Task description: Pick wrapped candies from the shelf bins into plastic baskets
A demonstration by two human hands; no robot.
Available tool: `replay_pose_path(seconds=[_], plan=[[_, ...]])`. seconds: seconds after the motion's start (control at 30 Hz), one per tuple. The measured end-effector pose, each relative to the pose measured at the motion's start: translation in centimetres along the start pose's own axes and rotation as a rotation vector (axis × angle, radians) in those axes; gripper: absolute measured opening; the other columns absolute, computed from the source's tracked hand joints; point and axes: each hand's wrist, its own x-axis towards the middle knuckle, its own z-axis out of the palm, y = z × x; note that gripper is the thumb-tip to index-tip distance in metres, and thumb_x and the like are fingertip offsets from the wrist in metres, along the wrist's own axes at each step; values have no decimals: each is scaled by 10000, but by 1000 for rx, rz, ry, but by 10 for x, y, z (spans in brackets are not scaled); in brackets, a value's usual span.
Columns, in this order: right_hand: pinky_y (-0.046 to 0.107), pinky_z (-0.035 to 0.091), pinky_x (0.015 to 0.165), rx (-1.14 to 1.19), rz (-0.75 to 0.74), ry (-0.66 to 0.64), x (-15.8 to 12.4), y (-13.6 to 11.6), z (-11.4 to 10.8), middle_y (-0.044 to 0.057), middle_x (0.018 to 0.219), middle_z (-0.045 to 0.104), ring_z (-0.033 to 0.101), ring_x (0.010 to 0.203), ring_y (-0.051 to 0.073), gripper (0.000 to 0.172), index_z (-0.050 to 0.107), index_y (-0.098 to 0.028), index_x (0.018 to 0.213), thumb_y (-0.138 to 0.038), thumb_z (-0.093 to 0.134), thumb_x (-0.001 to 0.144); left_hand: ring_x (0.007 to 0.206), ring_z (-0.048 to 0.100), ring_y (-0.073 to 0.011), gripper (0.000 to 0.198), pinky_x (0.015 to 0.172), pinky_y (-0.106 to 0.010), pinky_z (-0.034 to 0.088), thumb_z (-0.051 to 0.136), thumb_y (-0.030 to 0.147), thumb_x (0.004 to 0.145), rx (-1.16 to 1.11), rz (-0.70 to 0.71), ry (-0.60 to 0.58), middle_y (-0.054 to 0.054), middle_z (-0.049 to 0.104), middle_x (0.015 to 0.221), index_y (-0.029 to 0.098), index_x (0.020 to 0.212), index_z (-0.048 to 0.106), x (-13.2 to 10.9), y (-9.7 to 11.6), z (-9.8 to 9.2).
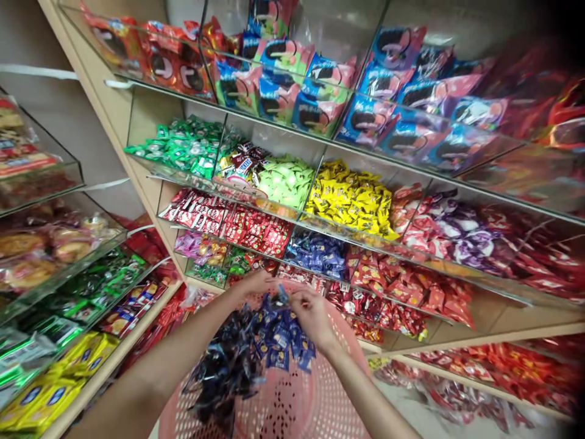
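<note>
A pink perforated plastic basket is below my hands, with dark-blue wrapped candies and a heap of darker, almost black wrapped candies in it. My right hand is over the basket's far part, fingers pinched around a small blue wrapped candy. My left hand reaches over the far left rim toward the lower shelf bins, its fingers blurred and partly out of sight. Just beyond both hands, a bin of blue wrapped candies sits on the shelf.
Tiered clear bins rise ahead, holding green candies, yellow candies, red packets and larger blue-pink packets. Another shelf with yellow packs stands at the left. Wooden shelf edges and glass dividers surround the bins.
</note>
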Motion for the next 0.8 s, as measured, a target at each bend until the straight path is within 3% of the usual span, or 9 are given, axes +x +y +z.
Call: replay_pose_path(seconds=[0.07,0.13,0.33,0.47,0.63,0.8], plan=[[232,412,661,16,9,-156,-23,-14,21,10,673,578,524,683,122,164,600,-175,578,-160,490,699,516,333,-80,537,506,-225,186,447,657,659,29,16,-1,49,357,465,144,517,517,-1,3,0],[211,396,611,10,34,-233,-38,-26,41,-3,658,560,509,636,103,156,593,-167,557,-117,498,670,512,332,-81,557,504,-225,182,427,672,663,63,34,7,47,352,467,142,526,528,-4,7,0],[206,361,549,-125,123,-294,-51,-54,90,-15,592,566,502,588,106,168,629,-169,547,-65,502,585,503,349,-93,584,510,-228,199,397,689,673,123,77,37,33,401,467,144,548,566,-11,17,-2],[226,357,523,-208,230,-335,-54,-55,113,-4,526,575,527,555,133,213,662,-180,544,-76,481,588,475,331,-86,588,490,-228,185,367,684,693,152,106,56,37,382,463,148,533,550,-12,17,-3],[256,409,651,-192,225,-305,-61,-46,124,41,724,653,584,716,169,221,700,-199,638,-105,500,628,478,374,-98,603,485,-218,201,334,702,696,179,100,69,35,408,475,157,555,552,-11,9,1],[257,409,696,-131,212,-230,-59,-40,112,46,817,645,573,813,174,209,696,-212,707,-117,515,661,514,430,-120,612,488,-214,216,310,708,702,208,66,85,28,443,492,162,586,562,-8,6,2]])
